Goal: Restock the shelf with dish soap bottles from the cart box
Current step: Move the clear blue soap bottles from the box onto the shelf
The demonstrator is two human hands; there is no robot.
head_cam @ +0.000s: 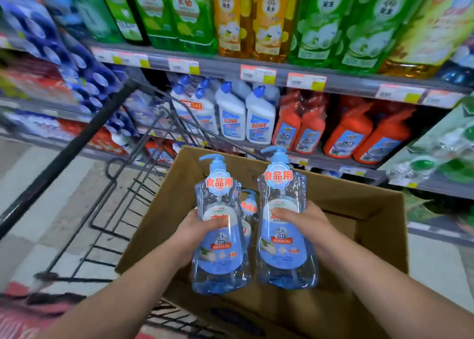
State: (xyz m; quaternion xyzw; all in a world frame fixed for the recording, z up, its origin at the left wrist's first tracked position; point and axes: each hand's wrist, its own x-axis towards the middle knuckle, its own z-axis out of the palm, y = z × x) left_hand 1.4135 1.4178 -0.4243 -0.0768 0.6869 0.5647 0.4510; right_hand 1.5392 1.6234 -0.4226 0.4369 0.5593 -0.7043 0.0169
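I hold two clear blue pump bottles of dish soap upright above the open cardboard box [359, 210] that sits in the wire cart [123, 189]. My left hand [197, 229] grips the left bottle [220, 248] around its middle. My right hand [300, 219] grips the right bottle [284, 236] the same way. Between them, a third bottle [248, 207] of the same kind shows down in the box, mostly hidden. The shelf [282, 78] stands just beyond the box.
The upper shelf carries green and orange bottles [259, 23]. Below stand white bottles with blue caps [246, 115] and red bottles [343, 130]. The cart's black handle bar [66, 151] runs diagonally at left. Tiled floor lies to the left and right.
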